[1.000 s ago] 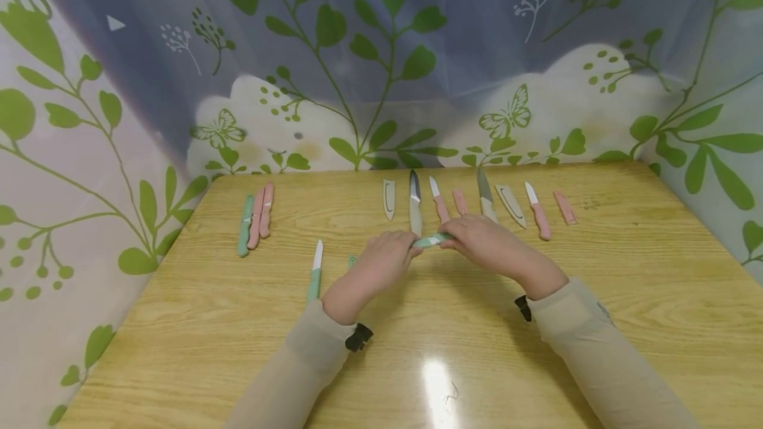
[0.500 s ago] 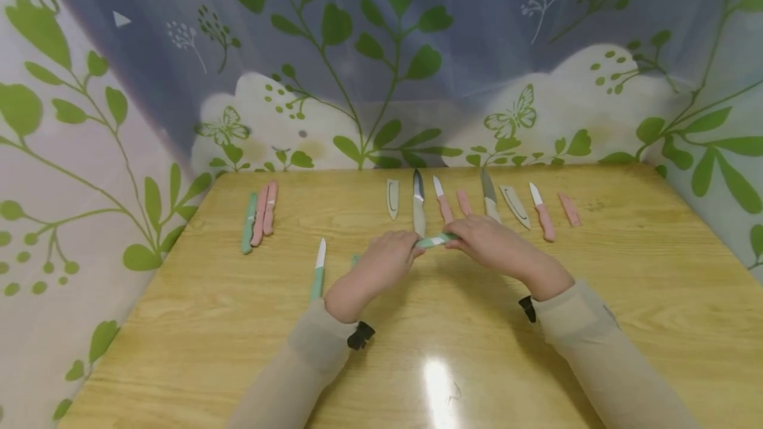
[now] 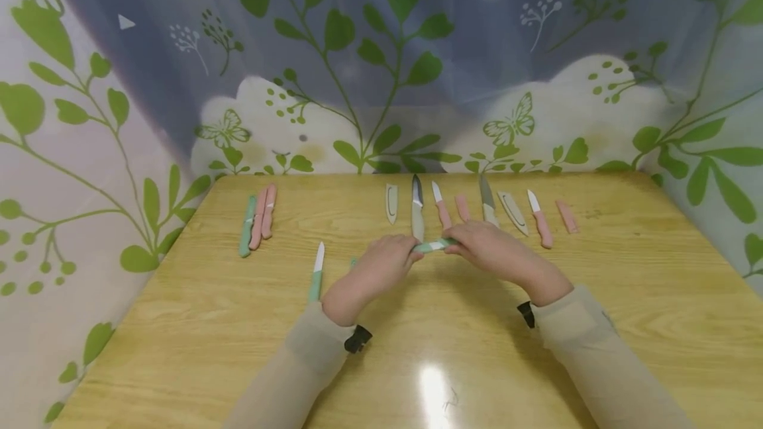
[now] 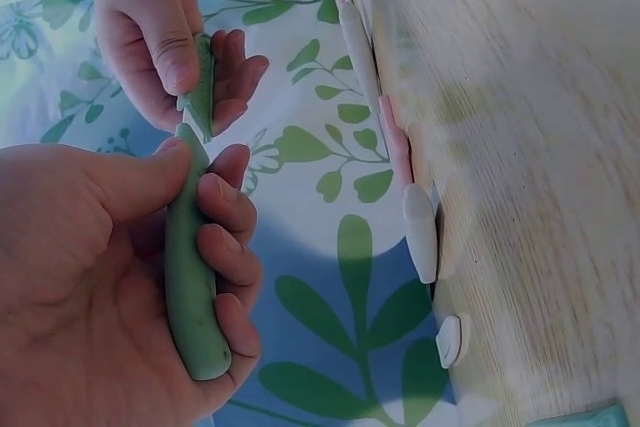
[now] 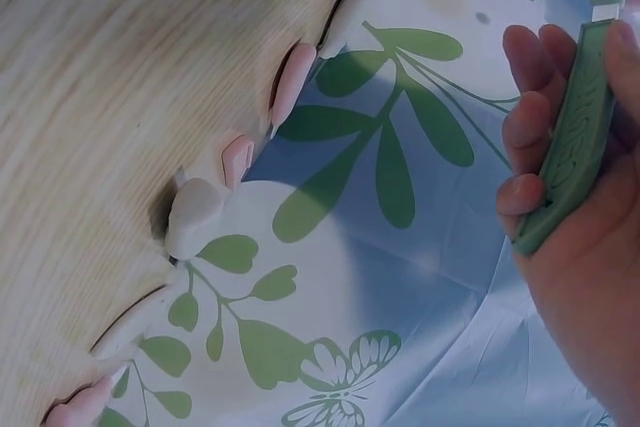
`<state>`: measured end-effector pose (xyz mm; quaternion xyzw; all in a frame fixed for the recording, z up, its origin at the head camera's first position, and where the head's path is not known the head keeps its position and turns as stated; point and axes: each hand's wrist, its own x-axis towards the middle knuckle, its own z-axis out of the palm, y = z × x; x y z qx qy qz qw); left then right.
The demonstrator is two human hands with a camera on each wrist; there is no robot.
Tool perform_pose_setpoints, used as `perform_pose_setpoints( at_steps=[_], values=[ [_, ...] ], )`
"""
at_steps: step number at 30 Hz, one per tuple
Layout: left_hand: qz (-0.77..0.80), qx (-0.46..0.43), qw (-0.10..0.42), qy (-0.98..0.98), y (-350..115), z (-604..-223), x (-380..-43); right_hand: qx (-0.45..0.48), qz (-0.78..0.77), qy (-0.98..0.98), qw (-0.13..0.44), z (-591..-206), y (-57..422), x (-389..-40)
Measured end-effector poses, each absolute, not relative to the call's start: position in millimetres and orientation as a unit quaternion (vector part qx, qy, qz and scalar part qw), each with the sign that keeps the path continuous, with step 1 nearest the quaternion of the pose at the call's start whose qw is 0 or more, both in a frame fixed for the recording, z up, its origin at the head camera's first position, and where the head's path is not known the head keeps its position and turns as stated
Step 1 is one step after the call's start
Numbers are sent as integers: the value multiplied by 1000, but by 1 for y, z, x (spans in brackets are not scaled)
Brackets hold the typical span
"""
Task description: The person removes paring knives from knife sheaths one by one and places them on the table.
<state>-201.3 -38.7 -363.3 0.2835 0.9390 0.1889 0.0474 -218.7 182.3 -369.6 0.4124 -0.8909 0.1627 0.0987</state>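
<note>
Both hands hold one small green paring knife above the middle of the table. My left hand (image 3: 384,260) grips its handle (image 4: 193,267), fingers curled around it and thumb along the top. With my right hand (image 3: 495,251) I hold the green sheath (image 5: 577,137), which has raised lettering on its side. A short strip of white blade (image 5: 606,12) shows between handle and sheath; the rest of the blade is hidden. Left of my left hand lies an unsheathed green knife (image 3: 317,277) with a white blade. Part of another green piece (image 3: 354,261) peeks out behind that hand.
At the back lie a beige knife (image 3: 417,210), a grey-bladed knife (image 3: 487,200), pink knives (image 3: 539,217), beige sheaths (image 3: 391,204) and pink sheaths (image 3: 567,216). Far left, a sheathed green knife (image 3: 247,229) rests beside two pink ones (image 3: 258,220). A patterned curtain (image 3: 334,118) hangs behind the table.
</note>
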Motion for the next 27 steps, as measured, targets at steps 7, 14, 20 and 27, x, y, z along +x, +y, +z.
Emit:
perform_pose_setpoints(
  at_steps=[7, 14, 20, 27],
  values=[
    [193, 286, 45, 937, -38, -364, -202, 404, 169, -894, 94, -370, 183, -220],
    [201, 280, 58, 937, -40, -365, -202, 400, 170, -897, 81, -372, 184, -218],
    [199, 282, 52, 937, -40, -365, -203, 402, 166, -896, 85, -370, 186, -219],
    [196, 284, 49, 937, -39, -366, -202, 402, 168, -897, 79, -368, 187, -218]
  ],
)
